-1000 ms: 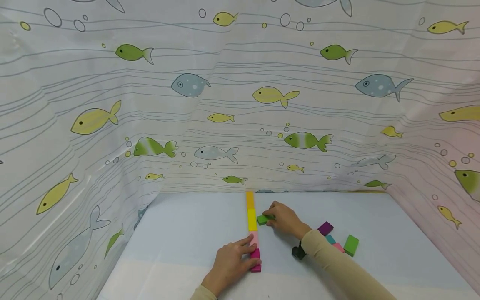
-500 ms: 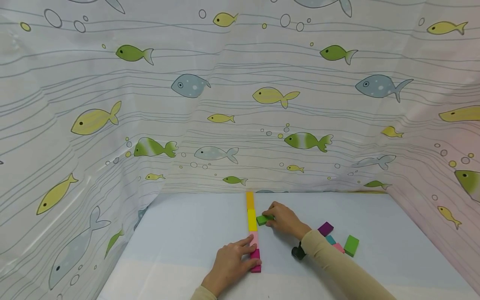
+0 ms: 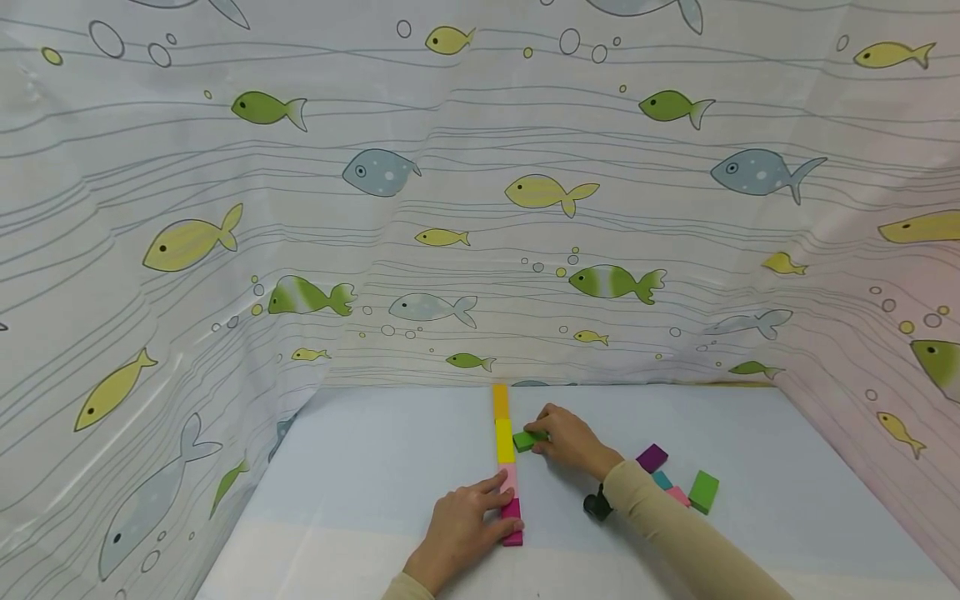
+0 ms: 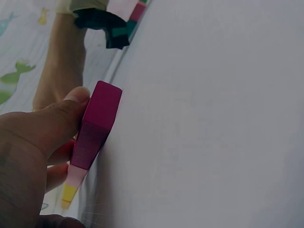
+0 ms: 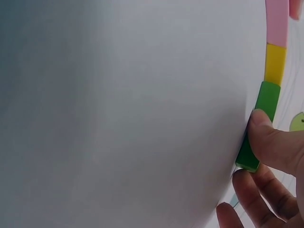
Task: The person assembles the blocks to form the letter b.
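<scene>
A single-file row of blocks runs away from me across the table in the head view: magenta [image 3: 512,510], pink [image 3: 507,481], yellow [image 3: 505,442] and orange [image 3: 501,402]. My left hand [image 3: 463,527] rests on the near part of this row, its thumb on the magenta block and its fingertips reaching the pink one. To the right of the yellow block, my right hand [image 3: 568,440] pinches a green block [image 3: 522,442] between thumb and fingers. That block's left end is right beside the yellow one; contact cannot be told. The fingers cover its right part.
Loose blocks lie right of the right forearm: purple [image 3: 652,457], teal [image 3: 662,480], pink [image 3: 678,495] and another green one [image 3: 704,492]. A black wrist camera [image 3: 597,505] hangs under the right wrist. A fish-patterned sheet [image 3: 480,275] walls the table's back and sides.
</scene>
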`<state>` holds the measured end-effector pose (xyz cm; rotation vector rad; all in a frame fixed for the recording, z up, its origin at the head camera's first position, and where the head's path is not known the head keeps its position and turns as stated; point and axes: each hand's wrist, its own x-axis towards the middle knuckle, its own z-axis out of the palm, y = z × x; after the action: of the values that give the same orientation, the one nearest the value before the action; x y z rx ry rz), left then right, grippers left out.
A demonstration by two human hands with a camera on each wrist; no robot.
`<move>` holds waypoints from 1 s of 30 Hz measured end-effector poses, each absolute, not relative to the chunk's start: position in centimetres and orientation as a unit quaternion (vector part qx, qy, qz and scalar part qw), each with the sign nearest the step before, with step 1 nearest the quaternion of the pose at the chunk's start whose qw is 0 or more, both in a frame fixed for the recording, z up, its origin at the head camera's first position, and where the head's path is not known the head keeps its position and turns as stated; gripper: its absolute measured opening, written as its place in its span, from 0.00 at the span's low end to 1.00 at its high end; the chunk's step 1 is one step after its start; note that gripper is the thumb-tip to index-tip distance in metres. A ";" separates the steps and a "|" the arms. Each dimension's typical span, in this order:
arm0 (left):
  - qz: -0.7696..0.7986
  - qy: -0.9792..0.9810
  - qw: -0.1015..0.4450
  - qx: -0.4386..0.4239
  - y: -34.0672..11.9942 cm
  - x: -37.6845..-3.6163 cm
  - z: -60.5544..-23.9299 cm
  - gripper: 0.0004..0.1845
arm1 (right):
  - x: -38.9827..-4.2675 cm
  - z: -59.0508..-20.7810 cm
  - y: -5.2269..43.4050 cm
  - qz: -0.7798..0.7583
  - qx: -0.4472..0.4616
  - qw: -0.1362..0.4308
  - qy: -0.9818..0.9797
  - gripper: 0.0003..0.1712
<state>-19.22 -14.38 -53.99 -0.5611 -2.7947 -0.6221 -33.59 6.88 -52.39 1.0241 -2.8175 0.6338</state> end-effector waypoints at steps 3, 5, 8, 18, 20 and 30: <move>-0.210 -0.952 0.111 -0.193 -14.4 -19.2 -53.9 0.28 | -33.5 -52.4 6.9 0.205 0.333 0.040 -0.919 0.21; -0.209 -0.952 0.111 -0.194 -14.4 -19.2 -53.9 0.28 | -33.5 -52.5 6.9 0.206 0.335 0.043 -0.919 0.21; -0.207 -0.952 0.111 -0.194 -14.5 -19.2 -53.8 0.27 | -33.6 -52.4 7.0 0.202 0.340 0.046 -0.918 0.24; -0.212 -0.953 0.105 -0.190 -14.4 -19.2 -53.9 0.29 | -33.7 -50.6 10.3 0.178 0.310 -0.029 -0.933 0.41; -0.213 -0.952 0.108 -0.192 -14.4 -19.2 -53.8 0.28 | -33.9 -50.4 11.7 0.179 0.312 -0.028 -0.933 0.40; -0.212 -0.951 0.109 -0.197 -14.4 -18.9 -53.5 0.27 | -33.4 -50.3 19.5 0.158 0.287 -0.045 -0.944 0.37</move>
<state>-18.92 -14.44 -53.52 -0.5794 -2.7968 -0.6238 -33.41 19.52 -50.32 0.9288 -3.0533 0.5105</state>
